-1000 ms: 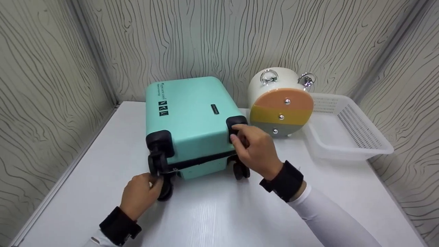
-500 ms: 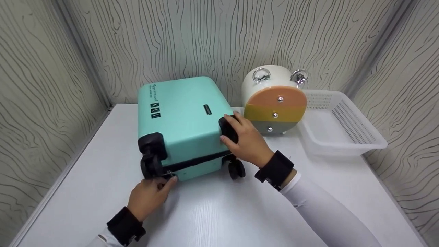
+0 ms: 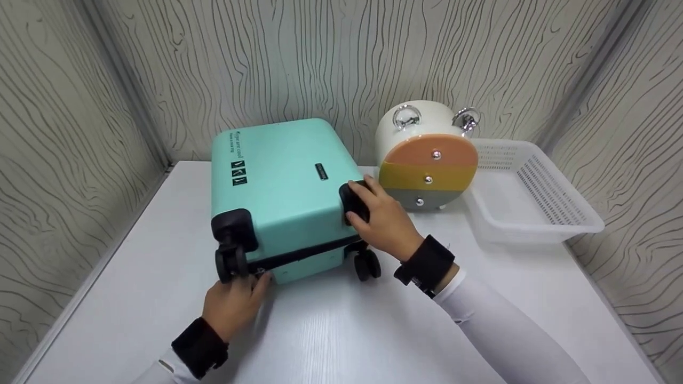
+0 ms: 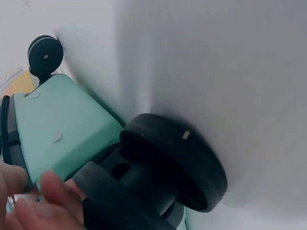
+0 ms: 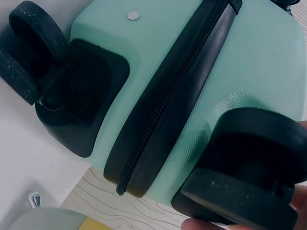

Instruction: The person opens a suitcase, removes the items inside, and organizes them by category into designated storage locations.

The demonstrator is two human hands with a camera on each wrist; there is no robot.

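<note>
Suitcase (image 3: 283,186) print too small; hands gripping wheels.

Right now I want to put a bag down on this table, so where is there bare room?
Bare tabletop lies in front of the suitcase, between the two arms, and along the left edge beside the wall. The basket on the right looks empty too. The back is crowded: suitcase, round drawer box and basket stand close together.
</note>
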